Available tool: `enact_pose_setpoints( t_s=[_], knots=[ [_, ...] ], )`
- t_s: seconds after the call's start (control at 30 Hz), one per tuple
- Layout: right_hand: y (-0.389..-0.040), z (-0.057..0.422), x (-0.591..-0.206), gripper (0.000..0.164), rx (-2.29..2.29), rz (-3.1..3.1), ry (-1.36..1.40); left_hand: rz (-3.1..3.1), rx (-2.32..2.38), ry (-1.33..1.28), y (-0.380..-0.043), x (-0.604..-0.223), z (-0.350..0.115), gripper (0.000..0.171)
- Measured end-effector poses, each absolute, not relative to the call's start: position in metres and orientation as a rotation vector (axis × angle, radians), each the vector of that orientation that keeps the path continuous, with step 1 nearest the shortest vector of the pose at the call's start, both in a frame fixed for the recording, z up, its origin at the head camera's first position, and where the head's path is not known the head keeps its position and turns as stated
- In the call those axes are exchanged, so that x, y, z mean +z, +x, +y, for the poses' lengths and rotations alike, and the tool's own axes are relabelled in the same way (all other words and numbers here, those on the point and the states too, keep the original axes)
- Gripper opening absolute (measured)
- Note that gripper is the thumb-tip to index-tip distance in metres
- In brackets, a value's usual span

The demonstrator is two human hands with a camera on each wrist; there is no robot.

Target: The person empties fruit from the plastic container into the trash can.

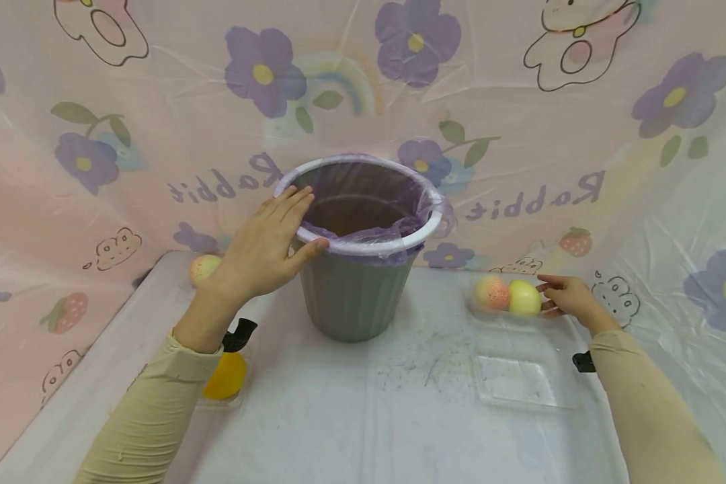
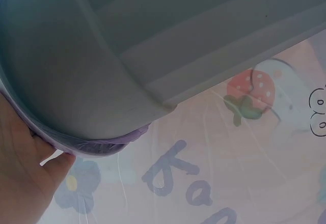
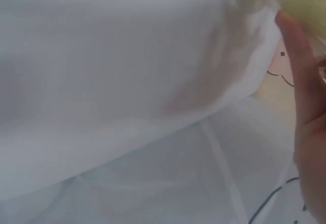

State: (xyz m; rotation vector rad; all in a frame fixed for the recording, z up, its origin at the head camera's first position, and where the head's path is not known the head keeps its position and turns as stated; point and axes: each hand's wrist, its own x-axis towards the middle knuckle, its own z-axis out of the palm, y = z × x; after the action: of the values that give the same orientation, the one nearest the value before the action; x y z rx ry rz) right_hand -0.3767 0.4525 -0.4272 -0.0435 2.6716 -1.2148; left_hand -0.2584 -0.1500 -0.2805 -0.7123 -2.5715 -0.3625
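A grey bucket (image 1: 353, 289) stands upright, its white rim (image 1: 393, 247) lined with a thin purple plastic bag (image 1: 363, 235). My left hand (image 1: 260, 245) rests on the rim's left side, its fingers fairly straight and its thumb against the front edge. In the left wrist view, the hand (image 2: 25, 165) touches that rim. My right hand (image 1: 571, 299) holds the right end of a clear plastic tray (image 1: 496, 312). Inside lie a blurred peach (image 1: 492, 294) and a yellow-green round fruit (image 1: 525, 298), which partly shows beside the hand (image 3: 310, 112) in the right wrist view.
Another clear tray (image 1: 520, 382) lies at the right front of the white table (image 1: 393, 417). Left of the bucket are a round yellow-pink fruit (image 1: 204, 270), partly behind my wrist, and a yellow fruit (image 1: 226, 376) in a clear tray. A patterned curtain (image 1: 351, 128) hangs close behind.
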Motion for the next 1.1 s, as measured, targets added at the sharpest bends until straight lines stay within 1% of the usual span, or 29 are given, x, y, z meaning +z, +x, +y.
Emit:
enact_pose_setpoints(
  t_s=[0.27,0.43,0.8,0.97,1.1],
  knots=[
    [-0.373,0.449,-0.409,0.054,-1.415,2.657,-0.092,-2.565,-0.383,-0.714,-0.259,-0.279,-0.151,0.097],
    [-0.368,0.443,-0.391,0.055,-1.413,2.656,-0.11,-2.566,-0.377,-0.716,-0.259,-0.277,-0.151,0.096],
    [-0.343,0.418,-0.348,0.055,-1.392,2.716,-0.144,-2.576,-0.369,-0.703,-0.258,-0.279,-0.151,0.09],
    [-0.33,0.407,-0.33,0.053,-1.407,2.772,-0.132,-2.572,-0.369,-0.708,-0.258,-0.28,-0.151,0.089],
    [-0.322,0.399,-0.313,0.055,-1.407,2.797,-0.086,-2.567,-0.371,-0.716,-0.259,-0.279,-0.151,0.089]
  ],
)
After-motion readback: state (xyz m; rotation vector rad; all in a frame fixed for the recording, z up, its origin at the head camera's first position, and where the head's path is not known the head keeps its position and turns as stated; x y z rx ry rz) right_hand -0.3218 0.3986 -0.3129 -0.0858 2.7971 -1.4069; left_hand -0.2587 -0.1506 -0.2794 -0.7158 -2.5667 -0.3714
